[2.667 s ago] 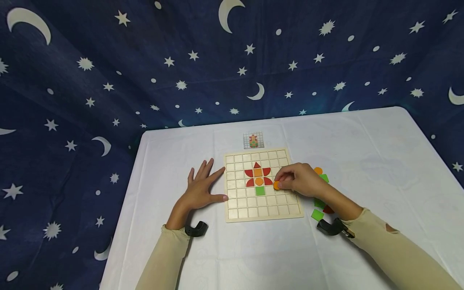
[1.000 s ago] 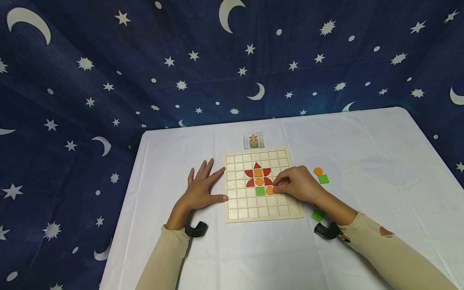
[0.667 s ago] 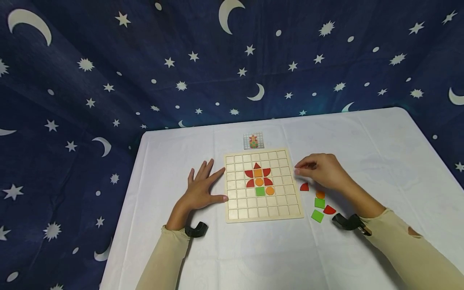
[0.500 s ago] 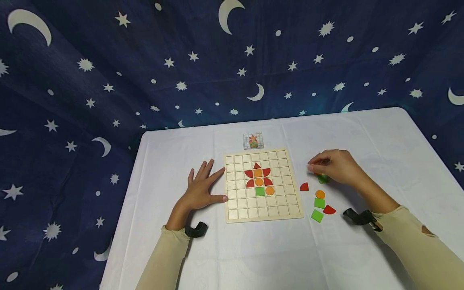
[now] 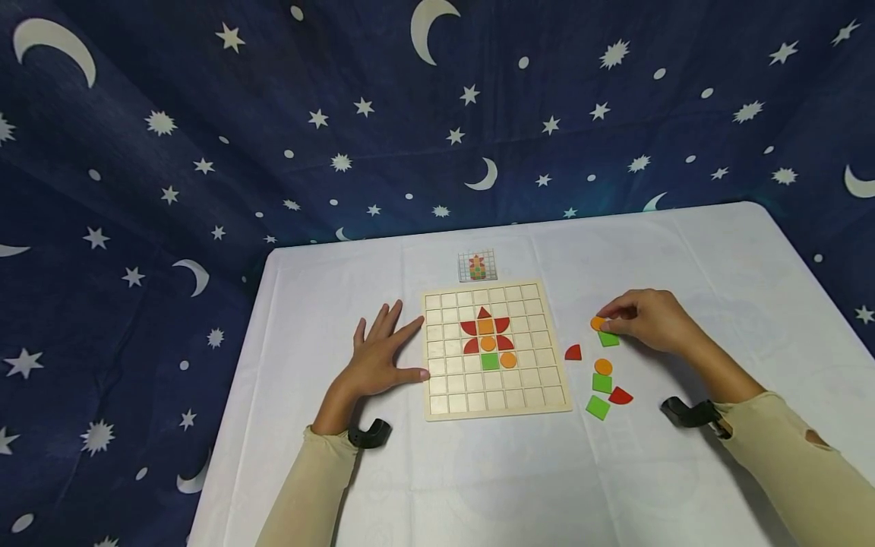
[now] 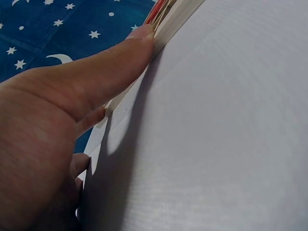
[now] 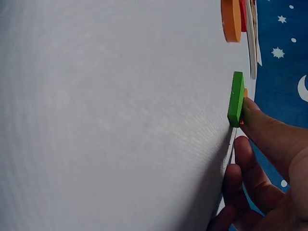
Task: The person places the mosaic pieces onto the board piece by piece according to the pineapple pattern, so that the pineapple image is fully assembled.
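Observation:
In the head view my left hand [image 5: 376, 357] lies with fingers spread at the left edge of a wooden grid board [image 5: 447, 395], its thumb and a fingertip touching the rim. My right hand [image 5: 645, 319] pinches an orange disc [image 5: 597, 324] between thumb and index finger, right of the board. A green square [image 5: 608, 339] lies against that disc; it stands nearest in the right wrist view [image 7: 236, 98]. On the board sit an orange square [image 5: 485, 326], a green square [image 5: 490, 362], two orange discs [image 5: 508, 360] and several red pieces [image 5: 503, 325].
Right of the board lie a red quarter-circle [image 5: 573, 352], another orange disc [image 5: 603, 367], two green squares [image 5: 598, 408] and a second red piece [image 5: 620, 396]. Behind the board is a small pattern card [image 5: 477, 266]. A white cloth [image 5: 506, 486] covers the table.
An orange disc was set on the board right of the green square. My right hand then left the board and moved right to another orange disc. The left hand stays still.

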Tool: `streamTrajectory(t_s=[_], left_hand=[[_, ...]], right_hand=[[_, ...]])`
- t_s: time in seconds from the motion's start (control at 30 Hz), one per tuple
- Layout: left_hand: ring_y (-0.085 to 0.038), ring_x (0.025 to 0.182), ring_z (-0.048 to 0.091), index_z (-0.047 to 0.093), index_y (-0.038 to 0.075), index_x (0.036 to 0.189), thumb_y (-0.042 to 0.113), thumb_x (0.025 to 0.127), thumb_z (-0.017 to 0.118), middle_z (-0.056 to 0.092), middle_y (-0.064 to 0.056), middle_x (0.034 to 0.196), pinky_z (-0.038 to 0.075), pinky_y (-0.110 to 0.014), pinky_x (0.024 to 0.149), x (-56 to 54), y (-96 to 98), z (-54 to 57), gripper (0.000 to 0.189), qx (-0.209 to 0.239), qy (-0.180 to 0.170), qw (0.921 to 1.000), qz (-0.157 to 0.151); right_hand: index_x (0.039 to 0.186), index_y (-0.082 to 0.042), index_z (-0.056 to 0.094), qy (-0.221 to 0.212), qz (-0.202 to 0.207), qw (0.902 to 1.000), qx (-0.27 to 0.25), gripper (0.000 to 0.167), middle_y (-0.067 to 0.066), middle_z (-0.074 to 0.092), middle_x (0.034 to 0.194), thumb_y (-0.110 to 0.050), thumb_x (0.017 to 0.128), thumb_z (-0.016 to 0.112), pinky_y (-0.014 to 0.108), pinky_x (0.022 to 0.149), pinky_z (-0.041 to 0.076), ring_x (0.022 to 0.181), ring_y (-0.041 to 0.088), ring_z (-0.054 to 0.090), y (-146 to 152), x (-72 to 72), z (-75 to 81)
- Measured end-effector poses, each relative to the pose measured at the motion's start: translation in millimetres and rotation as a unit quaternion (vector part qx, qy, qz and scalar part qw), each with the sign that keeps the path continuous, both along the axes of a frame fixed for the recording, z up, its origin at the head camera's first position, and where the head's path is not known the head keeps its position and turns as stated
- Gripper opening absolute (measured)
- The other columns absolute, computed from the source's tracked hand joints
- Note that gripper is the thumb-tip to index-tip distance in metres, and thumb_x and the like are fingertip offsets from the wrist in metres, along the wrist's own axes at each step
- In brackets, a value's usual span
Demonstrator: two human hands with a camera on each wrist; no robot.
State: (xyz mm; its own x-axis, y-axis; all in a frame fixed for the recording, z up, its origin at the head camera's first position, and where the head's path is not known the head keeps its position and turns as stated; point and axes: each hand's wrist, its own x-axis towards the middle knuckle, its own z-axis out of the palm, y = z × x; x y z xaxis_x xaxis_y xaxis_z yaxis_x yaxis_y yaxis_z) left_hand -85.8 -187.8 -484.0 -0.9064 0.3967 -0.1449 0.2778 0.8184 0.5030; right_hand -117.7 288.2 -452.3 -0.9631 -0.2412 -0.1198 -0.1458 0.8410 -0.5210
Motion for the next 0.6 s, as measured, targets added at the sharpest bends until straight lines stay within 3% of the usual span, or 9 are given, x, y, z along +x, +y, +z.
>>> streamTrajectory(t_s=[0.27,0.43,0.6], left_hand=[[-0.035,0.161,-0.003,0.038,0.029,0.159,0.060,0.078,0.081,0.006,-0.010,0.174,-0.007,-0.069,0.120,0.3,0.0,0.7,0.097,0.007,0.005,1.0000,-0.002],[-0.034,0.161,-0.003,0.037,0.030,0.159,0.059,0.078,0.081,0.005,-0.009,0.174,-0.008,-0.068,0.120,0.3,0.0,1.3,0.097,0.009,0.004,1.0000,-0.002],[-0.033,0.161,-0.004,0.037,0.030,0.160,0.060,0.078,0.081,0.005,-0.008,0.174,-0.008,-0.068,0.121,0.1,-0.4,1.3,0.097,0.010,0.002,0.9999,-0.001]], right_hand=[[0.090,-0.015,0.075,0.003,0.000,1.0000,-0.007,0.014,-0.003,0.064,0.074,-0.017,0.082,0.086,0.029,0.068,0.043,0.076,0.019,0.054,-3.6,-1.1,1.9],[0.090,-0.013,0.074,0.000,-0.002,0.9995,-0.032,0.011,-0.002,0.067,0.076,-0.012,0.084,0.083,0.026,0.067,0.046,0.075,0.019,0.058,-14.2,-1.2,8.9],[0.096,-0.015,0.076,-0.056,-0.017,0.9925,-0.107,0.008,0.003,0.069,0.084,-0.019,0.090,0.080,0.025,0.064,0.051,0.078,0.021,0.060,-39.9,2.1,16.3]])
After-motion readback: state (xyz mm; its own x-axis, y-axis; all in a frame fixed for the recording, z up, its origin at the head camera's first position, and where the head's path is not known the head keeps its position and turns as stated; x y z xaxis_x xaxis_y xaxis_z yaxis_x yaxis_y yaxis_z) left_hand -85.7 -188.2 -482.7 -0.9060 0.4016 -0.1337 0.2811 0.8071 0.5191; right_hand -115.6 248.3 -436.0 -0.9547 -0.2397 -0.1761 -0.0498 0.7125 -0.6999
